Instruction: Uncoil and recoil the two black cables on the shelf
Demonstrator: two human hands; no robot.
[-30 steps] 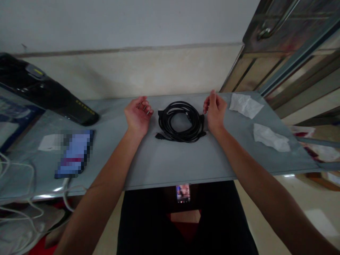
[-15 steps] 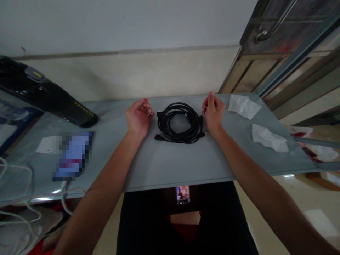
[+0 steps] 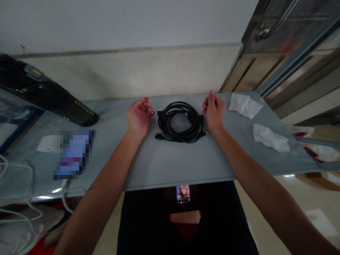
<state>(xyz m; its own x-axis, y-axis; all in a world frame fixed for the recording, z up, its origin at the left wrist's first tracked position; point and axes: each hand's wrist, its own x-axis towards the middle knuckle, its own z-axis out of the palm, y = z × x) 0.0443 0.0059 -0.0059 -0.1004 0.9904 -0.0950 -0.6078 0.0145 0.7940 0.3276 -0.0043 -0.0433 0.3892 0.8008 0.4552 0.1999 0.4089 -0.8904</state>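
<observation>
One left hand (image 3: 139, 117), one right hand (image 3: 214, 111), fingers kinda half-open, loosely curled. Cable (image 3: 181, 136) sits coiled between them, white scraps (image 3: 245, 105) off past the right fingers.

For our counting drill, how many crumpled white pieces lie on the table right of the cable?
2: one piece beside the right hand, the other nearer the table's front edge.

Ahead of you, a pale grey wall (image 3: 132, 24) fills the top of the frame; below it, a cream band (image 3: 164, 71), dark line between. Grey table (image 3: 175, 163) spans your middle, front edge glinting lower left. Upper right: dark panel, curved metal handle (image 3: 264, 34). Lower right, you have glossy pale floor (image 3: 300, 198), brighter patch on it.
</observation>
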